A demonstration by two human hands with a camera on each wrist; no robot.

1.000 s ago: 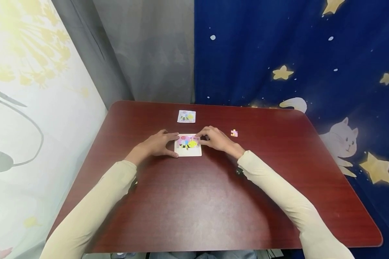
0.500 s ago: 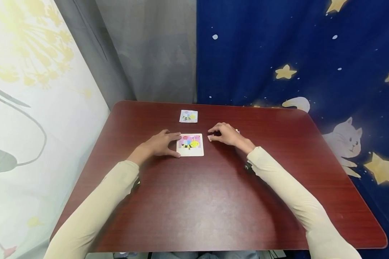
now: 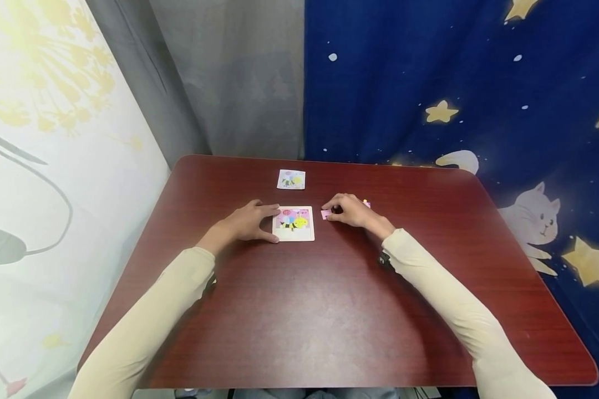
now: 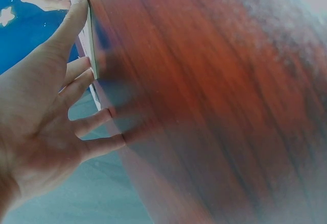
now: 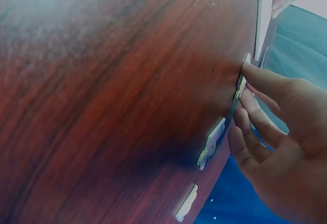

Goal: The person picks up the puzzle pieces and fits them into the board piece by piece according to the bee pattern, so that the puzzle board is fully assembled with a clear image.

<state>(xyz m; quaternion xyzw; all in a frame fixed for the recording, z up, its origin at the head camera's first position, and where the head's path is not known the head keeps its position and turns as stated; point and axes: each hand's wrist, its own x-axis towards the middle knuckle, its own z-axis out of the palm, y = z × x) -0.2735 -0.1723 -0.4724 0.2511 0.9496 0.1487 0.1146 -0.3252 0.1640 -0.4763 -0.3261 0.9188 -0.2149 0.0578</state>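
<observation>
A white-framed puzzle tray (image 3: 293, 235) with a bee picture lies mid-table; its lower strip is plain white. My left hand (image 3: 244, 221) rests at the tray's left edge, thumb by the near corner and straight fingers by the far one. Just right of the tray, my right hand (image 3: 353, 210) pinches a small pink puzzle piece (image 3: 325, 214) between thumb and fingers, low at the tabletop. Behind that hand another puzzle piece (image 3: 366, 204) is partly hidden. The right wrist view shows two loose pieces, a nearer puzzle piece (image 5: 187, 203) and a farther puzzle piece (image 5: 211, 142).
Beyond the tray lies a square card (image 3: 291, 179) with a similar bee picture. The reddish-brown table (image 3: 299, 310) has rounded corners. A grey curtain (image 3: 234, 77) and a blue starry curtain (image 3: 379, 83) hang behind its far edge.
My right hand has moved right, from the tray's right edge to the table beside it, with the pink puzzle piece in its fingers. The left hand keeps its place on the tray.
</observation>
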